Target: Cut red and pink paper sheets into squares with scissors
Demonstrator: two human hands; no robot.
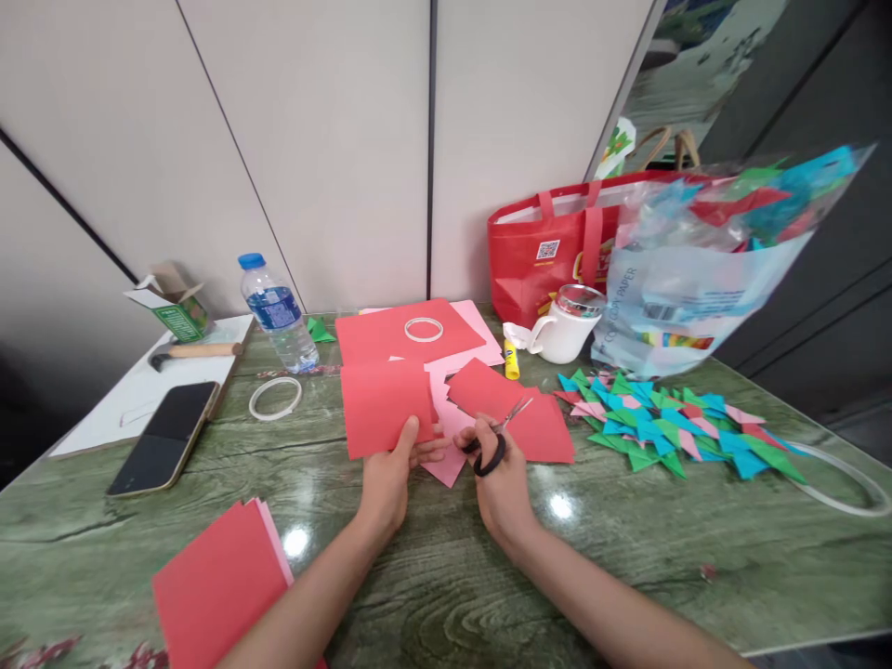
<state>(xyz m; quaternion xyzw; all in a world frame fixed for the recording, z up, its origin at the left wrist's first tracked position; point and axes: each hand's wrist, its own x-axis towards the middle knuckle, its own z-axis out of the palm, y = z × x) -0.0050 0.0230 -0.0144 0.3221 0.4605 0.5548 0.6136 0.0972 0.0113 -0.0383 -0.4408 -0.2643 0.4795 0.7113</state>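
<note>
My left hand [387,478] pinches the lower right corner of a red paper sheet [382,402] held up over the green table [432,567]. My right hand [503,483] grips black-handled scissors [496,444], fingers through the loops, blades pointing up and right. The blades lie over another red paper piece [540,423]. A pink sheet [450,427] sits between the two red pieces, under both hands.
More red and pink sheets [400,334] carry a tape ring [424,329]. A stack of red paper [219,585] lies near left. Folded coloured shapes [669,423], white mug [564,330], glue stick [511,360], red bag [550,251], plastic bag [697,269], bottle [277,314], phone [165,437], second tape ring [275,398].
</note>
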